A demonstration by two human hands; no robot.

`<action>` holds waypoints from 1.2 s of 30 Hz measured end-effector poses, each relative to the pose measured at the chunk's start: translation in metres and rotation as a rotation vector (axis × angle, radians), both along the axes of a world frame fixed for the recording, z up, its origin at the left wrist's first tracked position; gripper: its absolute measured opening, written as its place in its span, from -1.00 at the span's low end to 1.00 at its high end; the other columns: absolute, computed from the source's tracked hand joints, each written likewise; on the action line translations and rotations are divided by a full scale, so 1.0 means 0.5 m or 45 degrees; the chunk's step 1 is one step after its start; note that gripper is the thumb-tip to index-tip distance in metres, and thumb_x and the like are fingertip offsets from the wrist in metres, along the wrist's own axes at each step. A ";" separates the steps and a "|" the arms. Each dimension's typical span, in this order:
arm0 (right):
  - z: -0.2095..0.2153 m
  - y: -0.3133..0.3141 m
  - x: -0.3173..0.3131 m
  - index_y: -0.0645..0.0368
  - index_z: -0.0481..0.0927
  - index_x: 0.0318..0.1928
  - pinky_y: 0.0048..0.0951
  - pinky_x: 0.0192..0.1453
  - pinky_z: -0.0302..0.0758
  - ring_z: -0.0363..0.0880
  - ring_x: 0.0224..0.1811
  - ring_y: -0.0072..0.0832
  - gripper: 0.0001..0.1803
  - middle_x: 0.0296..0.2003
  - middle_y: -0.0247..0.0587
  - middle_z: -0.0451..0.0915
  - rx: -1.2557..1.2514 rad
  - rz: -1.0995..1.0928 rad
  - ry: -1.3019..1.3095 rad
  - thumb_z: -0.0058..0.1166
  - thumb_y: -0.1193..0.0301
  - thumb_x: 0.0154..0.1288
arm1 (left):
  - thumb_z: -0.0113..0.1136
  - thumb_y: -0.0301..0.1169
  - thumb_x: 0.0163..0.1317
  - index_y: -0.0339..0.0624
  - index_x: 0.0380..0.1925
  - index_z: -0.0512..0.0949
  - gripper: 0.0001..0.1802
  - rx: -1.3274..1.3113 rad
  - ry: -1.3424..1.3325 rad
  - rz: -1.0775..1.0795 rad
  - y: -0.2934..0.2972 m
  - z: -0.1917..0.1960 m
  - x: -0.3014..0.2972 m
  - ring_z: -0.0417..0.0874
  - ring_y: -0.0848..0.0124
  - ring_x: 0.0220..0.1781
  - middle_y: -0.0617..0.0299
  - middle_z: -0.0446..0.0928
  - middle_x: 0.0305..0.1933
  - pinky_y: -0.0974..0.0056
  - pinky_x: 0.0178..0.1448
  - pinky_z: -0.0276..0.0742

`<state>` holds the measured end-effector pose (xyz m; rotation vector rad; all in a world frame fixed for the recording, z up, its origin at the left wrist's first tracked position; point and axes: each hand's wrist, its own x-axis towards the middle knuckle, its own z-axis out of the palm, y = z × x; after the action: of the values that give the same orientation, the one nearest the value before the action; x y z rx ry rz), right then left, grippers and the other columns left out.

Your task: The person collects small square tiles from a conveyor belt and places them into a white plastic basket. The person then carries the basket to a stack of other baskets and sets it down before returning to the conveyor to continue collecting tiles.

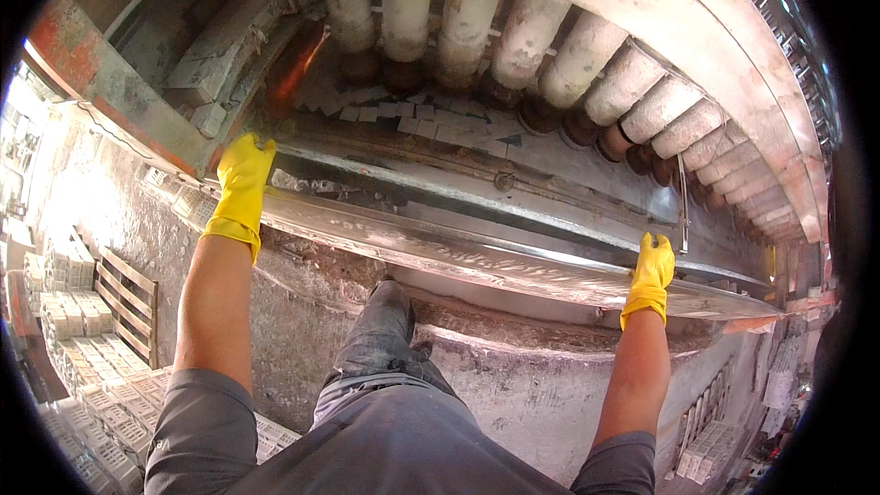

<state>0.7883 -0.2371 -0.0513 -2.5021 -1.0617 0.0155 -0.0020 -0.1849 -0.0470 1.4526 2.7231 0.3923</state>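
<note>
Standing at a roller kiln, I have both arms stretched out wide and forward, each in a yellow rubber glove. My left hand [243,185] lies flat on the left end of a long dusty metal ledge [458,257] that runs across in front of me, its fingers [249,151] stretched out and open, pointing away from me, holding nothing. My right hand [652,268] is far out to the right on the same ledge; its fingers [656,244] seem to curl over the far edge, but whether they really grip it I cannot tell at this size.

I judge the wide spread is there to brace me: the ledge is the one firm edge within reach, and a hand at each end steadies me while I lean toward the kiln. My knee in grey trousers [385,321] is raised against the rough wall below the ledge, between the arms, which fits that leaning stance. Both elbows are nearly straight, bare forearms running up from grey sleeves.

Beyond the ledge, a row of thick pale ceramic rollers [550,50] lies side by side, curving off to the far right. Under their near ends small white tiles [412,115] lie in loose rows. Down at the near left, stacks of pale blocks [92,376] and a wooden pallet [128,302] stand on the floor, well apart from my hands.
</note>
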 end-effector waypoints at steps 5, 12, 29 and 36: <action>0.033 -0.006 -0.032 0.15 0.63 0.34 -0.22 -0.37 0.83 0.81 -0.07 -0.09 -0.40 0.21 0.07 0.66 -0.011 -0.019 0.076 0.17 0.01 0.49 | 0.31 0.11 0.31 -0.14 0.22 0.66 -0.34 -0.019 -0.014 -0.021 0.004 0.000 -0.002 0.68 -0.04 0.30 -0.08 0.70 0.24 -0.02 0.35 0.58; 0.040 -0.006 -0.039 0.16 0.63 0.32 -0.18 -0.38 0.83 0.81 -0.12 -0.05 -0.40 0.17 0.09 0.67 -0.014 -0.005 0.124 0.15 0.01 0.49 | 0.35 0.11 0.30 -0.13 0.12 0.70 -0.40 0.079 0.058 -0.030 0.000 -0.012 -0.008 0.75 -0.01 0.18 -0.01 0.76 0.11 -0.02 0.23 0.62; 0.041 0.006 -0.048 0.13 0.66 0.30 -0.17 -0.30 0.83 0.80 -0.07 -0.03 -0.42 0.16 0.05 0.71 -0.038 0.004 0.057 0.15 0.01 0.48 | 0.28 0.13 0.31 -0.14 0.04 0.72 -0.42 0.038 0.023 -0.051 -0.001 0.008 -0.004 0.69 -0.13 0.22 -0.12 0.72 0.12 -0.09 0.27 0.60; 0.050 0.018 -0.061 0.11 0.67 0.29 -0.05 0.13 0.70 0.71 0.15 0.04 -0.40 0.20 0.12 0.69 -0.050 0.002 0.065 0.12 -0.04 0.48 | 0.27 0.12 0.32 -0.13 0.03 0.72 -0.43 0.024 0.017 -0.064 0.012 0.007 -0.011 0.69 -0.12 0.22 -0.12 0.72 0.12 -0.11 0.29 0.59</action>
<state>0.7577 -0.2280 -0.0263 -2.5219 -1.0524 0.1017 -0.0073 -0.1788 -0.0436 1.5308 2.6938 0.4088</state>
